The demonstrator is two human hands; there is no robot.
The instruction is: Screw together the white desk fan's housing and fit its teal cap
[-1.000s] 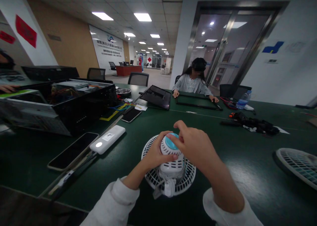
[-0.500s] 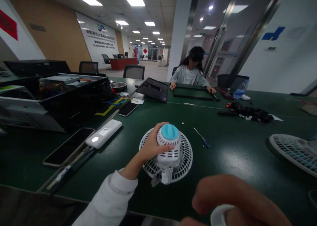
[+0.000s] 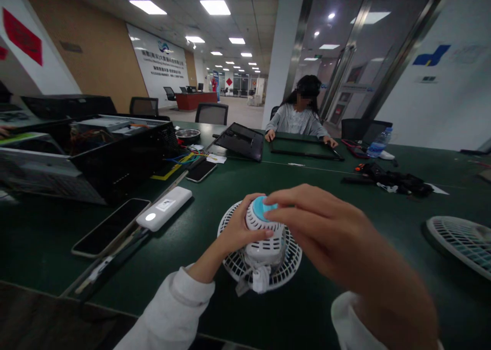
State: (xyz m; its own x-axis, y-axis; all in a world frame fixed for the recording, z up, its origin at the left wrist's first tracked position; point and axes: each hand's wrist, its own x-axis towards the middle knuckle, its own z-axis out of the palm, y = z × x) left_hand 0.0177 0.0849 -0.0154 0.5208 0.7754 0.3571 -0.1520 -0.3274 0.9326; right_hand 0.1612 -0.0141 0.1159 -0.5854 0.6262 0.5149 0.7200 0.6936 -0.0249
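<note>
Between two hands (image 3: 235,231) (image 3: 337,232), one fan (image 3: 264,250), one blue knob (image 3: 259,210)

An office: a lettered sign (image 3: 163,61), 1 red desk (image 3: 196,101), ceiling lights (image 3: 215,7), a glass door (image 3: 358,81), and chairs (image 3: 211,113) along the worktop's (image 3: 207,219) far edge.

green table (image 3: 215,191) | fan (image 3: 266,250) | computer case (image 3: 125,163) | two phones (image 3: 111,227) | bottle (image 3: 379,143)

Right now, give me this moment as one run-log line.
left hand: around white fan housing; right hand: at blue knob; white grille: beneath housing; white device: left of grille, on green table
</note>
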